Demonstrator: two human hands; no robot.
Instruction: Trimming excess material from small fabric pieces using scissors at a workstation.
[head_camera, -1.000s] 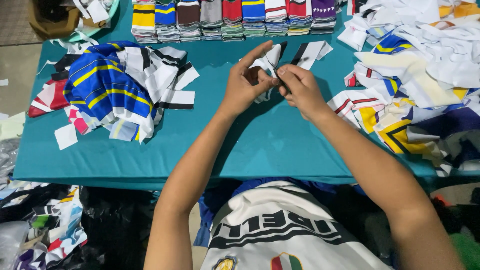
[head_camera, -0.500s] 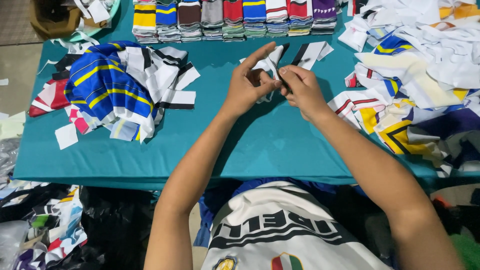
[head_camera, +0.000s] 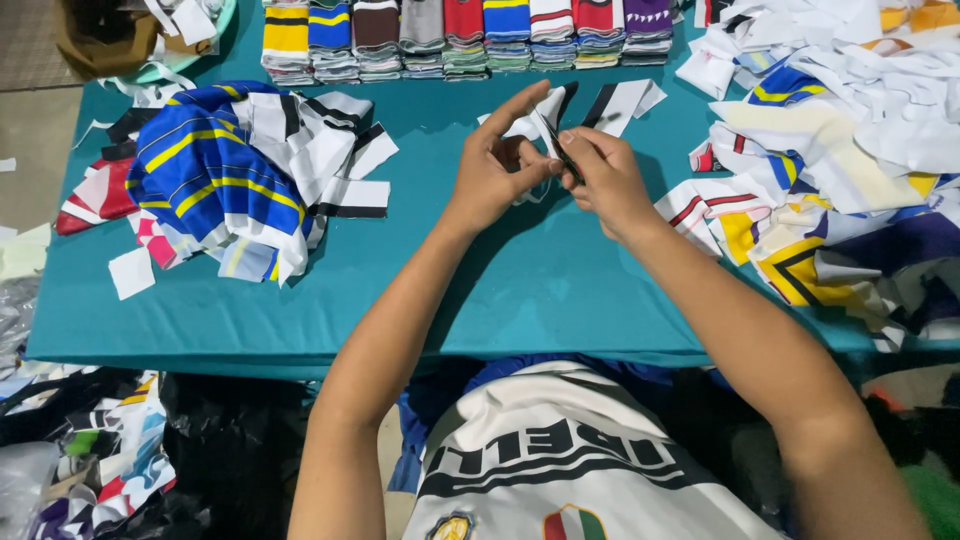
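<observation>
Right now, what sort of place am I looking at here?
Probably a small textile sorting or sewing workshop. A teal table holds a row of folded striped stacks, loose heaps of cut cloth pieces and a blue and yellow pile. The left hand and right hand hold a small cloth piece.

**Packages and labels on and around the worktop**

Few packages show, and no signs or screens. At the far left corner, beyond the teal worktop (head_camera: 520, 290), stands a brown box or bag (head_camera: 95, 40) with white scraps poking out of it; whether it is card or cloth cannot be told. On the floor at the near left lies a clear, crumpled plastic bag (head_camera: 20, 480), and just beside it a black plastic bag (head_camera: 230, 440). The small white cloth rectangle (head_camera: 131, 272) near the worktop's left edge may be a blank label or merely a scrap.
</observation>
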